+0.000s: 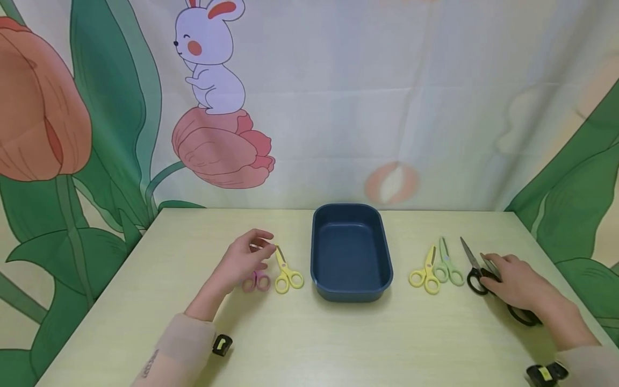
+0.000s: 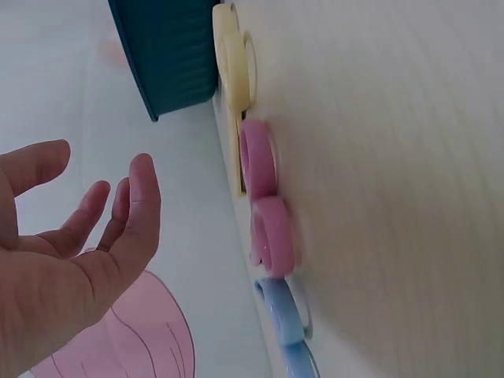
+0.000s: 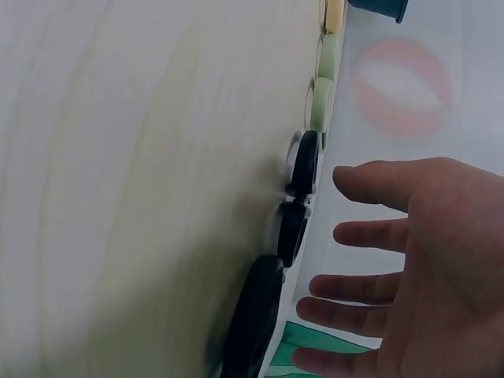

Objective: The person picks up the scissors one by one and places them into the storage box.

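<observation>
My left hand (image 1: pixel 246 259) hovers with bent, parted fingers over pink-handled scissors (image 1: pixel 255 276), next to yellow scissors (image 1: pixel 286 270). Its fingers hold nothing in the left wrist view, where blue scissors (image 2: pixel 281 311) lie beyond the pink pair; the head view hides them behind the hand. On the right, my right hand (image 1: pixel 519 280) reaches over two pairs of black-handled scissors, a nearer-to-centre pair (image 1: pixel 468 251) and a larger pair (image 3: pixel 256 315) partly covered by the hand. In the right wrist view its fingers are spread, with a gap to the handles.
A dark blue rectangular tray (image 1: pixel 350 295) stands mid-table towards the back, between the scissors groups. Right of it lie another yellow pair of scissors (image 1: pixel 428 264) and a green pair (image 1: pixel 445 260). A printed curtain (image 1: pixel 329 134) hangs along the table's back edge.
</observation>
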{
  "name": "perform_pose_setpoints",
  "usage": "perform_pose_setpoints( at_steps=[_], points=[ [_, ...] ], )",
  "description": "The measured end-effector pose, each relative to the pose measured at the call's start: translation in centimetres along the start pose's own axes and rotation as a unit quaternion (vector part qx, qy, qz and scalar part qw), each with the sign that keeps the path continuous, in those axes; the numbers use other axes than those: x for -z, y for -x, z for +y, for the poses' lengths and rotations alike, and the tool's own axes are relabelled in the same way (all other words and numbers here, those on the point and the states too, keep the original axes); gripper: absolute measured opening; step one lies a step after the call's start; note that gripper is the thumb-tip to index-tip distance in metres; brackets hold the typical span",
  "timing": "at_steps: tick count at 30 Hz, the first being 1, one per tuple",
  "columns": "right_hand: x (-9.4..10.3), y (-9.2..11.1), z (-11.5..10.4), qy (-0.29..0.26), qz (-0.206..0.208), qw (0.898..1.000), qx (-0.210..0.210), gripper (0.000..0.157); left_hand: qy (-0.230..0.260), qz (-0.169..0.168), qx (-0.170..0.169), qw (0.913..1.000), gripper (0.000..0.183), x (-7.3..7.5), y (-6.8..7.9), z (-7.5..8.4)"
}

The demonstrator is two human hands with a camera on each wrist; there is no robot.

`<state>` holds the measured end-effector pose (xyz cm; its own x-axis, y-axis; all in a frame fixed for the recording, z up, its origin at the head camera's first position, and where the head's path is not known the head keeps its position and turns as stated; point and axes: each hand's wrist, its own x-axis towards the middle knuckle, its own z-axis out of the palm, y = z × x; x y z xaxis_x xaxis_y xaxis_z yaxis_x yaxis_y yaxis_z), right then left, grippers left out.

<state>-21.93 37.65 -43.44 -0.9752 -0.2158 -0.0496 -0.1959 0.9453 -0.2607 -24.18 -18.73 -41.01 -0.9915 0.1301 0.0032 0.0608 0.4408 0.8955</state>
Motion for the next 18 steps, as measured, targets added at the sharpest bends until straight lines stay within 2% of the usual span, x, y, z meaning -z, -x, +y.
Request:
perform_pose_setpoints(
  at_steps=[5, 11, 18],
  points=[
    [-0.1, 0.2, 0.0, 0.001, -0.007, 1.000, -0.006, 0.067, 0.038, -0.011, 0.018, 0.9991, 0.035, -1.0, -0.4, -0.1],
    [-0.2, 0.4, 0.6, 0.006, -0.019, 1.000, -0.015, 0.074, 0.095, -0.035, 0.051, 0.9936, 0.038, -2.1, -0.9, 0.2],
    [0.6, 1.2, 1.3, -0.013, -0.055, 0.998, -0.016, 0.087, 0.076, -0.056, 0.020, 0.9954, 0.038, -4.3, -1.4, 1.0]
  ],
)
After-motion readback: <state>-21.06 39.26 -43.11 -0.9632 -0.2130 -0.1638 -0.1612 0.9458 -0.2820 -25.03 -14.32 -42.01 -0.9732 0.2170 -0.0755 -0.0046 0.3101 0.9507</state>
